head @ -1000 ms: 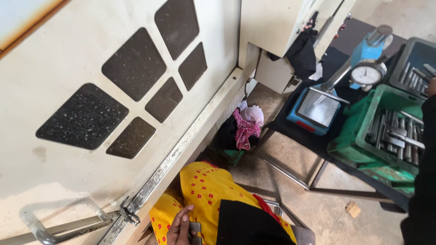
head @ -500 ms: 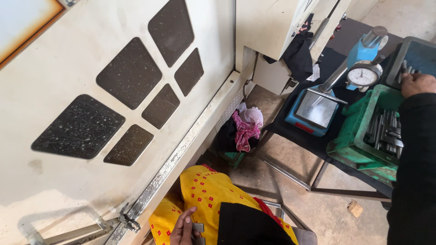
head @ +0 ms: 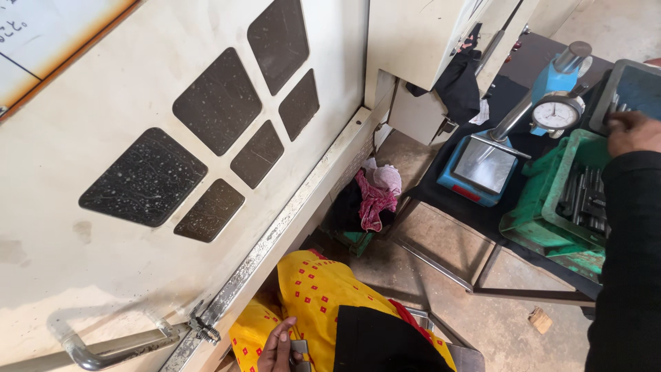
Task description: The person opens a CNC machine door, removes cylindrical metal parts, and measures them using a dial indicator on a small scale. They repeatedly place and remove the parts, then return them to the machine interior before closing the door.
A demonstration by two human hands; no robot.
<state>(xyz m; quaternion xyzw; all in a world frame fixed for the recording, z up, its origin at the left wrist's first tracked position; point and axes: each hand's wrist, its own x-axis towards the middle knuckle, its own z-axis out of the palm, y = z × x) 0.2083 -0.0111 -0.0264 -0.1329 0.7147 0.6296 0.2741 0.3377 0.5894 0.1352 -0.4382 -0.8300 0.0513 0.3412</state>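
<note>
At the bottom edge of the view, the left grip (head: 279, 348) rests on the yellow cloth (head: 323, 293) of the lap, fingers clenched around a small grey metal piece (head: 299, 346). Far to its right and further out, the right grip (head: 633, 131), on a black-sleeved arm, lies with bent fingers on the near rim of a dark grey tray (head: 637, 86); whether it grasps anything cannot be told. Just below this grip stands a green crate (head: 551, 207) holding metal rods (head: 585, 200). To its left, a dial gauge (head: 556, 114) stands on a blue base (head: 482, 169), all on a black surface (head: 509, 89). Judged from this, the step in hand is a reach into the tray while the metal piece is kept on the lap. Any pick from the tray calls for a fingertip pinch, keeping the sleeve off the gauge.
</note>
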